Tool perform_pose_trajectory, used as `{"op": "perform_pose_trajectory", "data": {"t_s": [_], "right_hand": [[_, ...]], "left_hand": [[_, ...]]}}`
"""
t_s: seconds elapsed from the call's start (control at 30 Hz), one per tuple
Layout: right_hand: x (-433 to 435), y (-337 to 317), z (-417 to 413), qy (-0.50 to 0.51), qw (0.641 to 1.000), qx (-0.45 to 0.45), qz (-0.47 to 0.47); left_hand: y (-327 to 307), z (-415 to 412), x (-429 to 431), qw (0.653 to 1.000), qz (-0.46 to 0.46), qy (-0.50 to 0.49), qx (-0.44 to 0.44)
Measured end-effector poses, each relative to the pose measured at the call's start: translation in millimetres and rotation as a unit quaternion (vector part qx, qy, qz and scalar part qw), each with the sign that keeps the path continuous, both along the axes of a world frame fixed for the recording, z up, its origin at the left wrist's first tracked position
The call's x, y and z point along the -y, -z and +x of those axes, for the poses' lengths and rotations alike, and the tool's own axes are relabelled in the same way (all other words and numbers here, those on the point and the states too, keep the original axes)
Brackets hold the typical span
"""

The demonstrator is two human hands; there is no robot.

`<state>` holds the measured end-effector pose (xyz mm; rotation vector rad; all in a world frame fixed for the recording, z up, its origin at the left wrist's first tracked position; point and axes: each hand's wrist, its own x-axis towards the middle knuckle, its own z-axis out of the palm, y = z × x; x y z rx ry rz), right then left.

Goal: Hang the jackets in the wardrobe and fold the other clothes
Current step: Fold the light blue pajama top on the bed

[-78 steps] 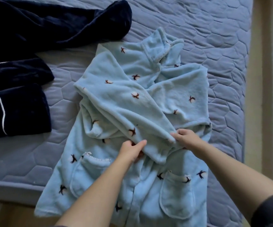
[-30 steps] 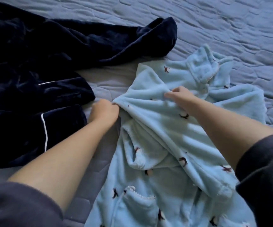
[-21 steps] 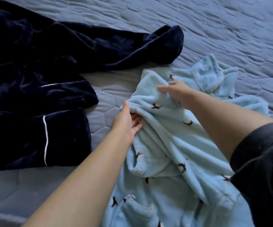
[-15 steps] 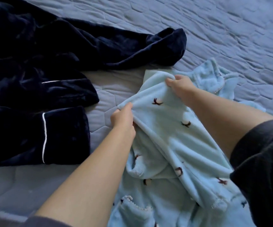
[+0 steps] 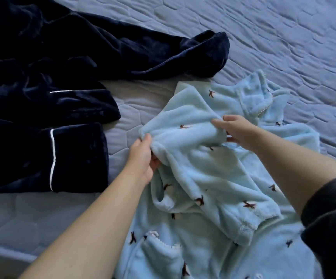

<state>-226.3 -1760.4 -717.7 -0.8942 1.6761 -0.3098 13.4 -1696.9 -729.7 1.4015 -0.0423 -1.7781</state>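
Note:
A light blue fleece garment (image 5: pixel 199 174) with small dark bird prints lies spread on the bed, collar at the far end and two front pockets near me. One sleeve is folded across its front. My left hand (image 5: pixel 143 158) grips the left shoulder edge of that folded part, thumb on top and fingers tucked under. My right hand (image 5: pixel 237 131) pinches the fleece a little farther right, just below the collar, and the cloth between both hands is raised off the bed.
A dark navy velvet garment (image 5: pixel 48 109) with white piping lies crumpled on the left, one sleeve reaching toward the blue collar. The grey-blue quilted mattress (image 5: pixel 284 37) extends far and right. Its near edge (image 5: pixel 6 252) runs along the lower left.
Both hands moved up from the sleeve's lower end to the shoulder area. They took hold of the edge there and drew it slightly toward me, bunching the cloth between them.

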Motion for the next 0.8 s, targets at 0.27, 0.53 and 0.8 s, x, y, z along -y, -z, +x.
{"op": "perform_pose_trajectory", "data": {"t_s": [0.27,0.53,0.8], "right_hand": [[-43,-16,-19,-0.147,0.984,-0.060,0.078],[-84,-56,-68,0.001,0.989,0.130,0.075],[-142,-83,-132,-0.131,0.936,0.213,0.249]], "left_hand": [[-15,-27,-33,0.996,-0.014,0.087,0.028],[-50,-63,-54,0.982,0.009,0.165,-0.095],[-58,-110,-73,0.996,0.005,0.081,-0.045]]}}
